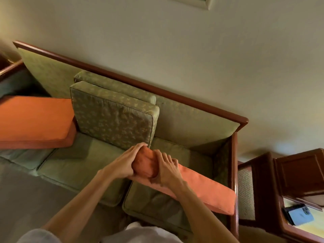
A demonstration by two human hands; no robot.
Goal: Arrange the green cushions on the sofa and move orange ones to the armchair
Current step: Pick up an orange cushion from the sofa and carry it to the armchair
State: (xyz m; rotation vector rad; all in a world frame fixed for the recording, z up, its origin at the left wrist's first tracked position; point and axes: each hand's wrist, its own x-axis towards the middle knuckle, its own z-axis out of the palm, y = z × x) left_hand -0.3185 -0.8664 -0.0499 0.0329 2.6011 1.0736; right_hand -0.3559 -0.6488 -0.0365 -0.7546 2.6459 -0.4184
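Both hands gripping orange fabric cushion (pixel 201 186) at its near end.
Left hand (pixel 125 164) and right hand (pixel 166 170) curled around cushion end, above right seat of green patterned wood-framed sofa (pixel 184 109), reaching its right arm. Two green patterned cushions (pixel 112 116) upright against backrest centre. No legible writing.

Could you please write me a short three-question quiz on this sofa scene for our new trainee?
1. True or false: both the left hand and the right hand grip the same long orange fabric cushion.
2. Multiple choice: where does the patterned green square cushion stand? A) flat on the floor; B) upright against the backrest of the green wood-framed sofa; C) on the side table.
3. Fill in: the blue smartphone lies at the picture's lower ____ edge.

Key: 1 true; 2 B; 3 right.
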